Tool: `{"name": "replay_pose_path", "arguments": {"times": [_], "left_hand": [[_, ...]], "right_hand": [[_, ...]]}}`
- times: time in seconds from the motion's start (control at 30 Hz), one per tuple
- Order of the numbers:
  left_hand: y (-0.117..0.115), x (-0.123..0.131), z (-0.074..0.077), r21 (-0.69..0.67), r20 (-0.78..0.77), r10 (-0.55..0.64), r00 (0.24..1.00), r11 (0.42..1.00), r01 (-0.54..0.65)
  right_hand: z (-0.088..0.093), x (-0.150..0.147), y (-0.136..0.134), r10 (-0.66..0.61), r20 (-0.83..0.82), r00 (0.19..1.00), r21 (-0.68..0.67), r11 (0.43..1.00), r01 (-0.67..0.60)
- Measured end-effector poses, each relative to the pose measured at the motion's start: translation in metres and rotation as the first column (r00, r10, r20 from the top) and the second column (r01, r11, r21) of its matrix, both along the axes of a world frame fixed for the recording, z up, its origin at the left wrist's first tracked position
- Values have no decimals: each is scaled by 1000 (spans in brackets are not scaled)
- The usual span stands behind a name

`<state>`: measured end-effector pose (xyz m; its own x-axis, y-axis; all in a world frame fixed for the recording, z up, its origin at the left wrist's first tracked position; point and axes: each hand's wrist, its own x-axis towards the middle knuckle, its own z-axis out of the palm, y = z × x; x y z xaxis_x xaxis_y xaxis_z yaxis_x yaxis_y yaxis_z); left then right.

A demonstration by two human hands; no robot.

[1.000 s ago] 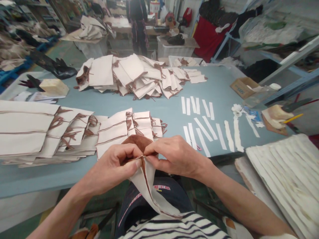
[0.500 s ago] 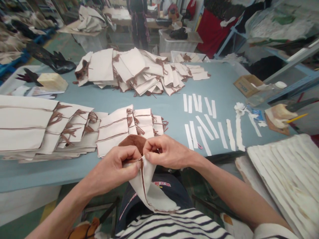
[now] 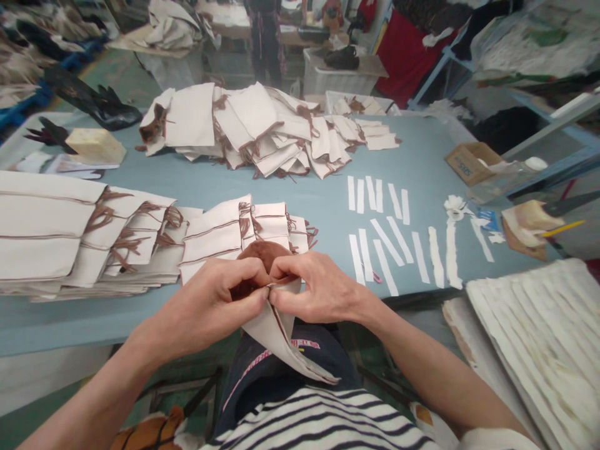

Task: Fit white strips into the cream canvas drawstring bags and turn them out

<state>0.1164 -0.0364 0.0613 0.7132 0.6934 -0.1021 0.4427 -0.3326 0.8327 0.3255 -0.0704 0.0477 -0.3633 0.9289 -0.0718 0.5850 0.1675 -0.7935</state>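
A cream leather-like piece (image 3: 267, 332) with a brown inner side and a dark seam hangs over my lap, its brown-lined end curling up behind my fingers. My left hand (image 3: 229, 297) pinches its top edge on one side of the seam. Close against it, my right hand (image 3: 314, 287) pinches the edge on the other side, thumbs nearly touching. The spot between the fingertips is partly hidden. Just beyond my hands lies a stack of similar cream pieces (image 3: 213, 228) with brown fringed ends.
Larger stacked cream pieces (image 3: 37, 209) lie left, and a heap (image 3: 244, 119) spreads along the back. White strips (image 3: 379, 194) are laid out at right, near a cardboard box (image 3: 471, 162). A stack of pale ridged sheets (image 3: 539, 325) stands at lower right. A person (image 3: 265, 44) stands beyond the table.
My right hand has lowered and closed in beside the left on the seam's top edge. The hanging piece has folded narrower, and the view has shifted slightly.
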Motion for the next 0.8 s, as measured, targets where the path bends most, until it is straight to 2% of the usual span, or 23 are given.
{"name": "replay_pose_path", "arguments": {"times": [0.07,0.17,0.3,0.4,0.47,0.53,0.6,0.67,0.73,0.8], "left_hand": [[2,-1,-2,5,1,-14,1000,1000,14],[5,-3,-2,63,-4,3,1000,998,-2],[8,-4,-2,109,-19,-22,1000,994,24],[8,-4,-9,282,-26,-75,997,956,79],[8,-5,-15,370,7,-83,997,926,75],[9,-4,-20,305,40,-28,999,952,14],[14,-3,-21,110,14,23,1000,994,-24],[20,-1,-19,-69,-50,-14,999,998,11],[25,2,-16,-126,-80,-65,995,991,54],[26,6,-16,-99,-58,-22,998,995,16]], "right_hand": [[-1,-3,0,-23,-4,1000,-31,999,22],[-5,-7,2,-80,-42,996,-2,997,80],[-10,-8,6,-38,-108,993,-29,999,36],[-13,-6,9,-36,-108,993,-34,999,33],[-16,-2,12,-35,-168,985,-71,997,24],[-18,2,15,-8,-227,974,-98,995,-14],[-19,5,17,34,-213,976,-70,996,-50],[-19,6,19,74,-137,988,-23,997,-78],[-17,4,20,48,-49,998,25,999,-46],[-16,-1,18,-65,-1,998,95,993,65]]}}
